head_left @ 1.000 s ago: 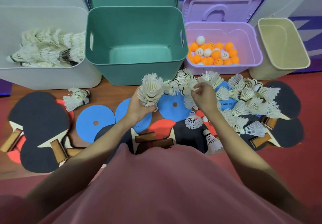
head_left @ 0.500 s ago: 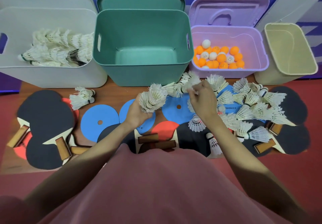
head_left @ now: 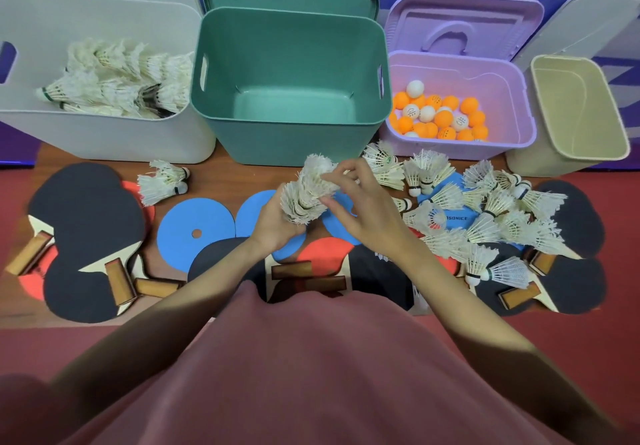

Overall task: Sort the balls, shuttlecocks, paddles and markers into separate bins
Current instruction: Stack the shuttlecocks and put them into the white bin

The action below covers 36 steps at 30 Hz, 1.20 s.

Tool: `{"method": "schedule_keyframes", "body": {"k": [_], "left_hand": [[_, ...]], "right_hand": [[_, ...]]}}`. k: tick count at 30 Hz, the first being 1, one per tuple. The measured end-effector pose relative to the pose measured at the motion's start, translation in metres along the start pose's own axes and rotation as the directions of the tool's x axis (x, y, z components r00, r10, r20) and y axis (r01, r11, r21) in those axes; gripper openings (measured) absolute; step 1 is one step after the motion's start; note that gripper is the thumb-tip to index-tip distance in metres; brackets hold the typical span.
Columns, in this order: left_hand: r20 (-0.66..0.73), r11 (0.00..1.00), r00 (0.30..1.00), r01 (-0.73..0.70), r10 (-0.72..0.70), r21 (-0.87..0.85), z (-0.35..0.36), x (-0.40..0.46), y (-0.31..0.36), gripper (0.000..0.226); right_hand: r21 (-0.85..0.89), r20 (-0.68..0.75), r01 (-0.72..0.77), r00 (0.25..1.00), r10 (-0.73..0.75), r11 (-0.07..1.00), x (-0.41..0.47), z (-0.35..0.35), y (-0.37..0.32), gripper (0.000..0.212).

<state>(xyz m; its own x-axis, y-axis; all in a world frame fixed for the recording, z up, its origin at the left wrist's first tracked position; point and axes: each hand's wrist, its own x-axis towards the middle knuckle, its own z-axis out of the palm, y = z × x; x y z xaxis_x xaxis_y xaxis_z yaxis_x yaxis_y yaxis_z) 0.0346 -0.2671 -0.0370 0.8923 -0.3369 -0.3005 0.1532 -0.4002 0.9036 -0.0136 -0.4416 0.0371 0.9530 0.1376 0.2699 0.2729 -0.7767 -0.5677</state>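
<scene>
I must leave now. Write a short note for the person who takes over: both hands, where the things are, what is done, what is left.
Left hand grips a stack of shuttlecocks; right hand pinches the top of that stack.
Done: many shuttlecocks lie in the white bin; balls are in the purple bin.
Left: loose shuttlecocks at the right and a pair at the left; paddles and blue discs on the table. The green bin and beige bin hold nothing.

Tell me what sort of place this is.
Probably a sports or recreation room set up for sorting gear, though little of the room shows. Table tennis paddles and loose shuttlecocks lie on a wooden table, storage bins stand behind, and the purple bin holds ping-pong balls.
</scene>
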Motion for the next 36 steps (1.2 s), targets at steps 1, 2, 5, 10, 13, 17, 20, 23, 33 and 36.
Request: {"method": "schedule_keyframes", "body": {"k": [1, 2, 5, 10, 13, 17, 20, 23, 33, 36], "left_hand": [[-0.005, 1.000, 1.000, 0.004, -0.004, -0.013, -0.002, -0.001, -0.001, 0.055], [-0.008, 1.000, 1.000, 0.002, -0.002, -0.013, -0.004, -0.002, -0.002, 0.057], [-0.020, 0.999, 1.000, -0.014, 0.014, -0.038, -0.007, -0.004, -0.002, 0.054], [-0.026, 0.999, 0.999, -0.032, 0.031, -0.042, -0.007, -0.003, 0.001, 0.056], [-0.015, 0.997, 0.999, -0.050, 0.049, -0.052, -0.006, -0.001, 0.002, 0.054], [-0.008, 0.998, 0.999, -0.047, 0.047, -0.040, -0.004, 0.004, 0.000, 0.052], [0.001, 0.998, 0.998, -0.058, 0.059, -0.039, -0.005, 0.006, -0.002, 0.057], [0.005, 0.997, 0.998, -0.056, 0.056, -0.043, -0.007, 0.008, -0.006, 0.056], [0.057, 0.997, 0.995, -0.075, 0.077, -0.034, 0.006, 0.013, 0.002, 0.058], [0.108, 0.991, 0.986, -0.131, 0.130, 0.002, 0.012, 0.012, 0.008, 0.051]], "right_hand": [[0.019, -0.038, -0.027, 0.999, 0.027, 0.999, 0.000, -0.002, 0.000, 0.032], [0.028, -0.074, -0.054, 0.996, 0.056, 0.998, 0.000, -0.005, 0.002, 0.032], [-0.053, -0.147, -0.216, 0.967, 0.206, 0.975, -0.003, -0.007, 0.029, 0.027], [-0.346, 0.028, -0.639, 0.725, 0.689, 0.686, -0.016, -0.002, 0.091, 0.025], [-0.389, 0.076, -0.644, 0.690, 0.720, 0.658, -0.020, 0.003, 0.100, 0.040], [-0.428, 0.099, -0.660, 0.644, 0.758, 0.617, -0.017, 0.007, 0.099, 0.040], [-0.430, 0.078, -0.652, 0.662, 0.745, 0.624, -0.013, 0.004, 0.097, 0.038], [-0.267, -0.033, -0.656, 0.738, 0.674, 0.706, -0.006, -0.011, 0.086, 0.034], [0.378, -0.085, -0.469, 0.841, 0.534, 0.798, 0.020, -0.066, 0.014, 0.017], [0.192, -0.010, -0.535, 0.837, 0.547, 0.823, 0.020, -0.047, 0.015, 0.020]]}}
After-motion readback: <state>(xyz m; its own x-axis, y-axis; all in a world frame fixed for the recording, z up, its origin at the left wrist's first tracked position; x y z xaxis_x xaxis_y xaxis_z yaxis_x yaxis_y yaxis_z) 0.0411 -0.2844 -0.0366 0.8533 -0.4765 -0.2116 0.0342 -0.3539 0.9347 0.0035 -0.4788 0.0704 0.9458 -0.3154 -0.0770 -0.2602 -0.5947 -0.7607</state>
